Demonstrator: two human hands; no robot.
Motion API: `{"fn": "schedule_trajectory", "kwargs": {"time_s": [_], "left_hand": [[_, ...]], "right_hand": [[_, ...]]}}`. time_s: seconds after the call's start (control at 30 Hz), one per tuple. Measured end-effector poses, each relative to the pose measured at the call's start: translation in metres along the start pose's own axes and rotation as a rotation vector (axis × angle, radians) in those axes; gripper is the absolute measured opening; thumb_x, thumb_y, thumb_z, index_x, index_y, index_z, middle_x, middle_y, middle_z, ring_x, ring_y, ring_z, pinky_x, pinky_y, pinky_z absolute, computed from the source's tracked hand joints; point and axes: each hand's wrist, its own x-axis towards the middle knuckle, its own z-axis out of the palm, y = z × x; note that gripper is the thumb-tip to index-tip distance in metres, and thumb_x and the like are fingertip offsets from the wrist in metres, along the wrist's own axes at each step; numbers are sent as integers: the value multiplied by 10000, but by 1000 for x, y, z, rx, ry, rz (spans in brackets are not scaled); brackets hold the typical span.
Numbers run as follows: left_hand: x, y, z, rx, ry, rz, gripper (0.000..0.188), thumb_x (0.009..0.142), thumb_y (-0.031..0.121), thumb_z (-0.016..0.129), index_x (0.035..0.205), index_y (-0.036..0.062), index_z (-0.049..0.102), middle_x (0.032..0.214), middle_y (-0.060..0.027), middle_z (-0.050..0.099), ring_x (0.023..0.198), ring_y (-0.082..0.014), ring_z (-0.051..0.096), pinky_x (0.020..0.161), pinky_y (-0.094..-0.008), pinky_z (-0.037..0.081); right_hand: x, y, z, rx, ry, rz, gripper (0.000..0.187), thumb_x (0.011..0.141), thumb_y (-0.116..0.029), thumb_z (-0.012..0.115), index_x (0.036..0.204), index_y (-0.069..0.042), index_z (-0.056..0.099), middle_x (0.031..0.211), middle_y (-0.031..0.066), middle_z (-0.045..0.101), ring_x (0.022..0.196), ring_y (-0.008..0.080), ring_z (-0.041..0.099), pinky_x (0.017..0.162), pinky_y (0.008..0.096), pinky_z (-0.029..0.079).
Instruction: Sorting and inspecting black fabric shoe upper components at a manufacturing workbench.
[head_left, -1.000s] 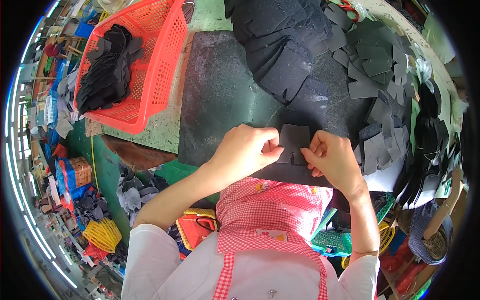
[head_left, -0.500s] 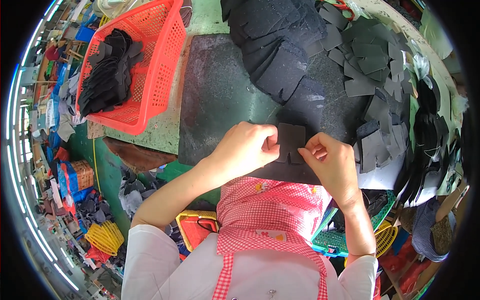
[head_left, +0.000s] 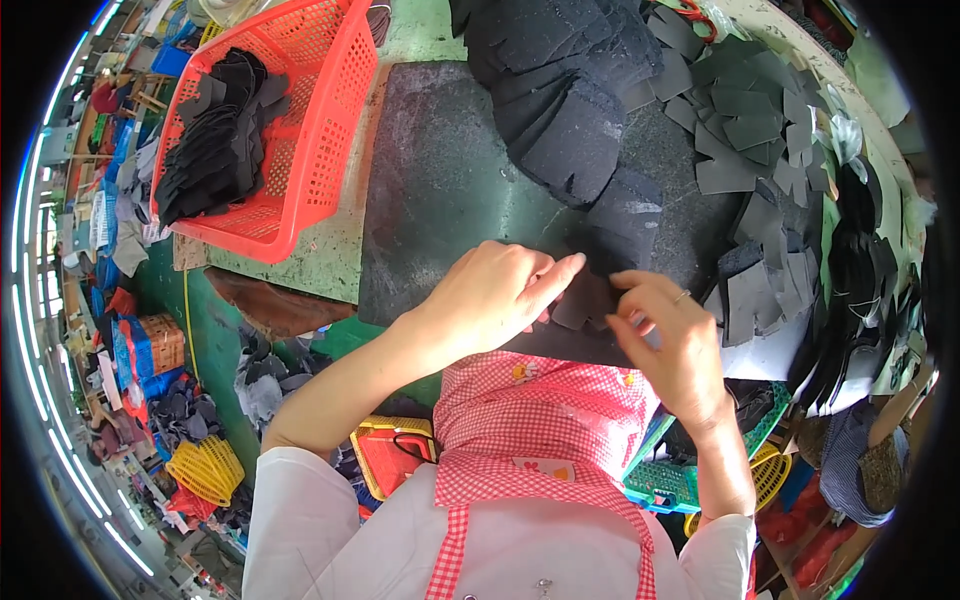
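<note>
A small dark, flat piece of material (head_left: 582,302) with a notched lower edge is tilted between my hands, just above the front of the dark work mat. My left hand (head_left: 500,298) pinches its left side between thumb and forefinger. At its right edge is my right hand (head_left: 672,340), thumb and forefinger apart and the other fingers curled; whether the fingertips touch the piece is hard to see. Just beyond lies a fanned stack of black fabric pieces (head_left: 570,135), its nearest layer (head_left: 625,215) reaching close to my fingers.
A red plastic basket (head_left: 325,150) holding black pieces (head_left: 225,140) stands at the left. Loose dark cut pieces (head_left: 740,115) pile up at the far right, with more (head_left: 765,285) nearer. Black strips (head_left: 855,300) hang over the right table edge. The dark mat (head_left: 420,190) covers the table's middle.
The piece has tilted and turned between my hands. My right hand's fingers have spread from a pinch at its edge, and my left forefinger has stretched out along it.
</note>
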Motion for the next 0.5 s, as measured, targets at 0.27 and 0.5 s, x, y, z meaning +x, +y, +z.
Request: {"fn": "schedule_trajectory", "kwargs": {"time_s": [0.27,0.5], "left_hand": [[18,24,-10,158,-121,-123,588,1022,499,533,830,-18,736,624,-141,681,535,-214,689,573,-347,540],[3,8,-5,39,-77,77,430,964,448,628,821,54,722,668,-54,717,610,-199,720,630,-328,551]], "right_hand": [[-14,-3,-14,265,-30,-46,136,866,-25,760,886,-18,626,910,88,698,739,177,702,660,285,566],[-9,15,-14,713,-116,547,78,985,-44,641,966,11,589,749,42,671,645,95,669,586,210,531]]}}
